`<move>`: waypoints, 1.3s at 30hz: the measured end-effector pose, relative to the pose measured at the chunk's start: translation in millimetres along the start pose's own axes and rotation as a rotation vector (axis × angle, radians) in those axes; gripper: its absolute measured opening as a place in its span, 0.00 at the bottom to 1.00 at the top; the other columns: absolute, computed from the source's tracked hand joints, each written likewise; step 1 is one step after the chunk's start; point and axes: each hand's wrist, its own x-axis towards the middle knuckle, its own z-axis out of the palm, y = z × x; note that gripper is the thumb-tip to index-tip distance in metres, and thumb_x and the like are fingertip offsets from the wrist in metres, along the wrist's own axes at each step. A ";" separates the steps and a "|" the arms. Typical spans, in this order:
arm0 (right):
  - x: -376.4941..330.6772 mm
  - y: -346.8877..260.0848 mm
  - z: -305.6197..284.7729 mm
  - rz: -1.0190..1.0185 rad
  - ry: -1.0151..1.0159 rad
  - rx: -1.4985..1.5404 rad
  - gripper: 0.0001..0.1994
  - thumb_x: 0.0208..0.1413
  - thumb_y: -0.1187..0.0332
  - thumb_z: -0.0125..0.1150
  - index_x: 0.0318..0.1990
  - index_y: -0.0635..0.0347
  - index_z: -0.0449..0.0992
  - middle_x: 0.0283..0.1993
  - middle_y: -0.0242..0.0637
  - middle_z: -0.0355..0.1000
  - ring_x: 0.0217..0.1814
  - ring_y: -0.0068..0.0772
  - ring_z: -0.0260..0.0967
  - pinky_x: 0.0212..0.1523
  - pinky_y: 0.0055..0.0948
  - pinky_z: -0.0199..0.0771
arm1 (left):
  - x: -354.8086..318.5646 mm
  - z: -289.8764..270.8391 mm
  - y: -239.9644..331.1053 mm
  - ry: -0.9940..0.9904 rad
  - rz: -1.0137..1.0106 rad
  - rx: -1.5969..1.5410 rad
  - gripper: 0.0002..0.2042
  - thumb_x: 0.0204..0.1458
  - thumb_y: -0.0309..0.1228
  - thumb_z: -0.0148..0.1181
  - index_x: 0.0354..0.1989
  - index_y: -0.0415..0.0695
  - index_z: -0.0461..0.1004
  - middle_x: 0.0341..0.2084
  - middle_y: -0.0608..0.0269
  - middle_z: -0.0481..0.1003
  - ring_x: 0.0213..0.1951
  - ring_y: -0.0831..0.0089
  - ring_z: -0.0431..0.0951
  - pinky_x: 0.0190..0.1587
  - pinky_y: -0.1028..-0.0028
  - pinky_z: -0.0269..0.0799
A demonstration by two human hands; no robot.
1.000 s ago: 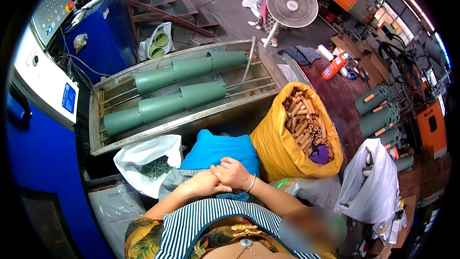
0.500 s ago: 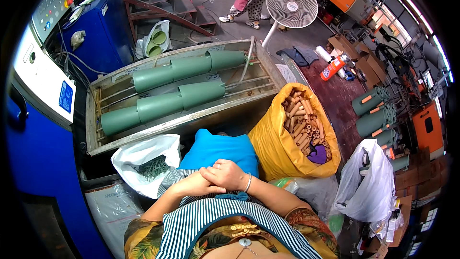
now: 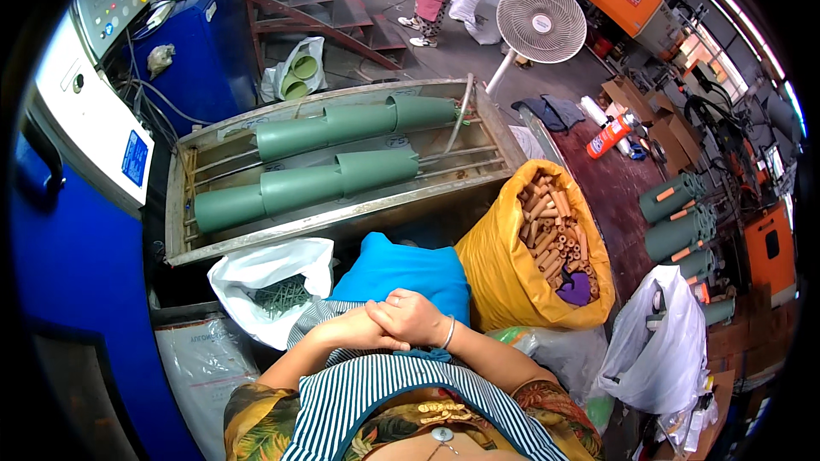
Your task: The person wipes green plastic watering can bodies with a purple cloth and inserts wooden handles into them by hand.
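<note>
Hands [image 3: 412,318] folded together over striped apron [image 3: 329,401], smooth blue cloth [image 3: 401,269] beyond.

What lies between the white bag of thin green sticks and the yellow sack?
Mainly a bright blue cloth, with some striped cloth at its near edge, toward the white bag. The head view shows this.

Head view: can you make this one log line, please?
left hand, right hand: clasped, blue cloth just beyond | yellow sack: open, brown tubes inside | green pipes: lying in metal tray
</note>
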 end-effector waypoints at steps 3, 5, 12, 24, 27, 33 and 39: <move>-0.1 5.3 -4.8 -0.001 0.013 -0.034 0.18 0.45 0.67 0.56 0.44 0.65 0.76 0.26 0.30 0.70 0.27 0.28 0.70 0.36 0.27 0.72 | 5.5 1.5 -3.8 0.078 -0.005 0.007 0.25 0.50 0.53 0.66 0.34 0.39 0.79 0.31 0.52 0.80 0.37 0.56 0.80 0.40 0.63 0.75; 7.1 4.2 -6.7 -0.035 0.039 -0.064 0.18 0.45 0.66 0.56 0.44 0.64 0.76 0.26 0.30 0.70 0.27 0.28 0.70 0.36 0.28 0.72 | -2.2 0.3 -1.3 0.120 -0.008 0.003 0.25 0.50 0.53 0.67 0.34 0.39 0.79 0.30 0.52 0.80 0.37 0.55 0.80 0.40 0.63 0.75; 35.0 -12.4 3.2 -0.067 -0.014 -0.059 0.17 0.44 0.66 0.56 0.42 0.65 0.76 0.25 0.34 0.69 0.27 0.33 0.70 0.34 0.30 0.71 | -23.8 13.3 -16.4 0.217 0.032 0.118 0.23 0.48 0.54 0.67 0.32 0.42 0.81 0.30 0.54 0.80 0.37 0.56 0.80 0.43 0.62 0.74; 62.4 -29.3 30.2 -0.272 -0.052 -0.005 0.19 0.42 0.69 0.56 0.43 0.68 0.76 0.25 0.36 0.70 0.27 0.32 0.70 0.35 0.31 0.74 | -67.0 28.5 -28.6 0.367 -0.011 0.059 0.20 0.48 0.53 0.67 0.30 0.46 0.83 0.29 0.57 0.81 0.36 0.61 0.80 0.41 0.67 0.75; 63.9 -34.0 37.8 -0.263 -0.041 0.001 0.19 0.43 0.69 0.56 0.44 0.69 0.76 0.26 0.35 0.70 0.27 0.32 0.70 0.35 0.31 0.74 | -69.5 30.5 -34.5 0.391 0.006 0.149 0.22 0.47 0.53 0.67 0.31 0.43 0.82 0.30 0.56 0.81 0.37 0.61 0.80 0.42 0.68 0.74; 62.3 -39.8 37.9 -0.229 -0.169 0.032 0.24 0.47 0.68 0.55 0.53 0.69 0.72 0.36 0.40 0.73 0.38 0.37 0.72 0.44 0.35 0.73 | -68.3 41.2 -54.0 0.402 -0.003 0.160 0.27 0.46 0.59 0.65 0.35 0.43 0.83 0.35 0.54 0.81 0.42 0.59 0.79 0.48 0.67 0.72; 53.5 -27.5 36.7 -0.210 -0.208 0.053 0.24 0.44 0.69 0.57 0.51 0.69 0.74 0.34 0.39 0.75 0.36 0.34 0.73 0.41 0.32 0.74 | -75.8 20.4 -25.9 0.196 -0.129 -0.024 0.23 0.49 0.57 0.63 0.38 0.50 0.84 0.37 0.59 0.82 0.42 0.61 0.79 0.47 0.67 0.72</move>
